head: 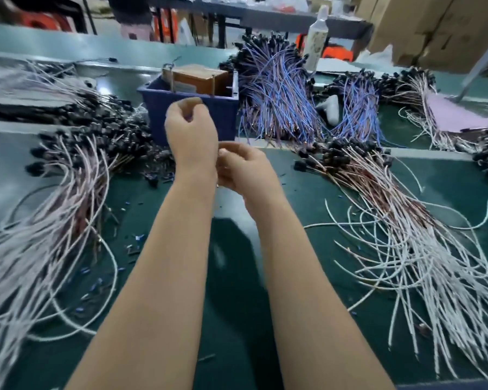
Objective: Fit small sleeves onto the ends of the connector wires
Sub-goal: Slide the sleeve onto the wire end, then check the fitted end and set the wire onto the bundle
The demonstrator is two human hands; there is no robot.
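Observation:
Both of my hands are raised over the middle of the green table (237,305). My left hand (190,133) is held highest, its thumb and forefinger pinched together; whatever they pinch is too small and blurred to make out. Just beside the left wrist, my right hand (243,167) has its fingers curled round a thin connector wire (218,257), which hangs as a faint blurred streak between my forearms. Small blue sleeves (96,285) lie scattered on the table at the left.
Heaps of white and brown wires with black connectors lie to the left (54,220) and right (406,235). A blue bin (195,119) holding a brown box stands behind my hands. Blue-wired bundles (279,94) and a white bottle (317,38) sit further back.

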